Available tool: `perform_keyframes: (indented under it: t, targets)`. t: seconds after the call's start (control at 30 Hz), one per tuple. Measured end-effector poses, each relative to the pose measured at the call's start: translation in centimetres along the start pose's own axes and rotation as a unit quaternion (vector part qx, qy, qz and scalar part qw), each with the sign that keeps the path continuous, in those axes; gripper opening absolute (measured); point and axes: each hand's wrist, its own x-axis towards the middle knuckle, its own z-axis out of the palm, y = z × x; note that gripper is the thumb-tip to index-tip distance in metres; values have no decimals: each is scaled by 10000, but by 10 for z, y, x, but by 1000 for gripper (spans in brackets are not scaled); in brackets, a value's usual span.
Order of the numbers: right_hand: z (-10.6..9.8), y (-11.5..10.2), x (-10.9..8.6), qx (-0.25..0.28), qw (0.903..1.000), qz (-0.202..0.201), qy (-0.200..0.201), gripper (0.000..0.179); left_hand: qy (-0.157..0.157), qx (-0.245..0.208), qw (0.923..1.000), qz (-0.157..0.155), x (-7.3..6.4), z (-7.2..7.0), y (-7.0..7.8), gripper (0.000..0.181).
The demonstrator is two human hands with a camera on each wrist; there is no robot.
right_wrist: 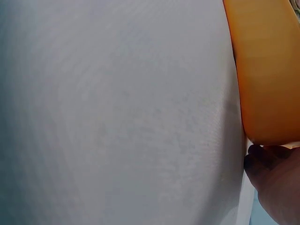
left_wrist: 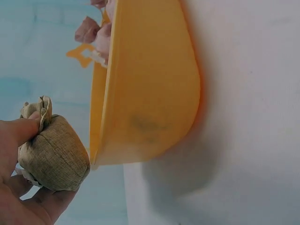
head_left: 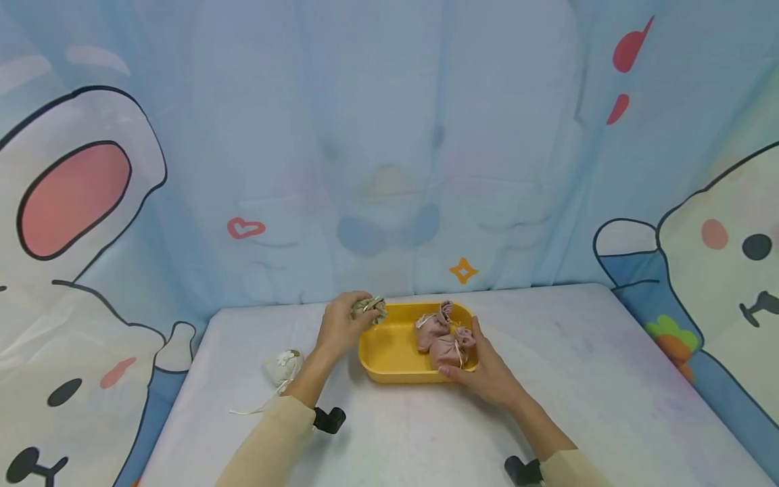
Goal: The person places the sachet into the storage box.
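My left hand point(head_left: 342, 328) pinches a small olive-green cloth drawstring pouch point(head_left: 370, 310) by its gathered neck, with fingers under its side. The pouch point(left_wrist: 55, 154) hangs at the left rim of a yellow plastic tray point(head_left: 389, 348), above rim height in the left wrist view. At the tray's right end, my right hand point(head_left: 491, 373) grips the wall, thumb along the front side and fingers around the end. In the right half of the tray lie two dusty-pink drawstring pouches point(head_left: 452, 350), side by side with their ties showing.
A whitish drawstring pouch point(head_left: 283, 367) with a long pale cord lies on the table left of my left forearm. The white-covered table point(head_left: 578, 379) meets a blue cartoon-printed curtain point(head_left: 389, 135) right behind the tray. Black wrist straps point(head_left: 329, 420) show at both wrists.
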Motion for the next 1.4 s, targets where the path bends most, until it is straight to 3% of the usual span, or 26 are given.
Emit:
perform_keyframes:
  t: [0.2, 0.6, 1.13, 1.4]
  targets:
    - [0, 1, 1, -4, 10000, -32, 2, 133, -160, 37, 9998, -97, 0, 9, 6, 33]
    - [0, -1, 1, -57, 10000, 18, -28, 133, -399, 93, 9992, 20, 3, 28, 10, 30]
    - [-1, -1, 1, -15, 10000, -8, -12, 132, -672, 222, 9975, -92, 5, 43, 11, 27]
    - [1, 0, 0, -46, 10000, 26, 16, 132, -695, 403, 9968, 35, 7, 49, 11, 28]
